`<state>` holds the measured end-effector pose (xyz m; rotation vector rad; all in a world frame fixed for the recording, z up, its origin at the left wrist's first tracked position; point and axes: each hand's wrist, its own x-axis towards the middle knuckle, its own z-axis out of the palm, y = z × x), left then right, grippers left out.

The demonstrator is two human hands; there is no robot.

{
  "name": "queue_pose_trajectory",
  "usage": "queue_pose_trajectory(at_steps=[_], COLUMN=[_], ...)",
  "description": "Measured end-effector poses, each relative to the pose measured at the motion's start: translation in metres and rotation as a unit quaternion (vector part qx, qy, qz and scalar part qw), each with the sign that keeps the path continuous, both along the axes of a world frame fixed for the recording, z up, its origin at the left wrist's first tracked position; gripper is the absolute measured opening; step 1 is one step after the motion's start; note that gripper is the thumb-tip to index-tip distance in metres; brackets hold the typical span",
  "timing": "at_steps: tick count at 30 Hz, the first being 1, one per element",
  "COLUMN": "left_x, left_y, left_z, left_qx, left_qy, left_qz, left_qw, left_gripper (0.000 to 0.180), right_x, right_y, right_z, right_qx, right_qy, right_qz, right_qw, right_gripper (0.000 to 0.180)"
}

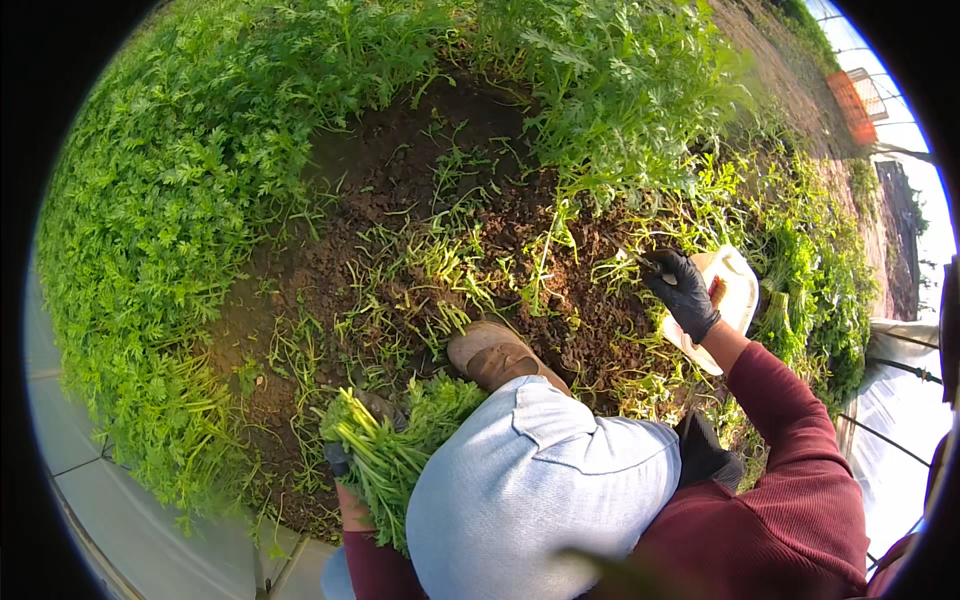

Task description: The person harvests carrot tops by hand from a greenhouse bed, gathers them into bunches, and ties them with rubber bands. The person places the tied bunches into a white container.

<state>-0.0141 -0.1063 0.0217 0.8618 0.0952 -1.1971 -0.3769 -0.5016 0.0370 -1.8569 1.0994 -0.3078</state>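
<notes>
Head view: right hand [683, 293] outstretched, left hand [352, 478] around green bunch [385, 445].

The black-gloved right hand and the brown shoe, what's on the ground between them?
In the head view, between the black-gloved right hand and the brown shoe lies dark brown soil strewn with thin green stems.

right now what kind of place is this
Likely a vegetable bed in a farm plot or greenhouse: rows of feathery greens around bare soil, a cut bunch of greens in the left hand, white plastic sheeting along the edge.
</notes>
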Motion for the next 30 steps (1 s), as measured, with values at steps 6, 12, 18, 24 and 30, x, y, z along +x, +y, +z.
queue_pose_trajectory(at_steps=[6, 12, 18, 24, 30], left_x=[0.016, 0.026, 0.041, 0.060, 0.074], left_y=[0.018, 0.030, 0.040, 0.058, 0.067], left_z=[0.023, 0.050, 0.076, 0.102, 0.104], left_qx=[0.009, 0.021, 0.018, -0.022, -0.079], left_qy=[-0.072, -0.128, -0.172, -0.195, -0.203], left_qz=[0.038, 0.064, 0.109, 0.170, 0.200], left_qw=[0.997, 0.990, 0.979, 0.966, 0.955], left_gripper=[0.054, 0.053, 0.052, 0.051, 0.050], right_x=[-0.161, -0.217, -0.229, -0.208, -0.216], right_y=[-0.004, 0.014, -0.030, -0.042, -0.052], right_z=[-0.013, -0.055, -0.133, -0.160, -0.133], right_qx=[0.036, 0.237, -0.073, -0.040, -0.020], right_qy=[-0.003, 0.076, 0.219, 0.477, 0.398], right_qz=[-0.325, -0.263, -0.267, -0.221, -0.295], right_qw=[0.945, 0.932, 0.936, 0.850, 0.869], right_gripper=[0.030, 0.035, 0.039, 0.019, 0.030])
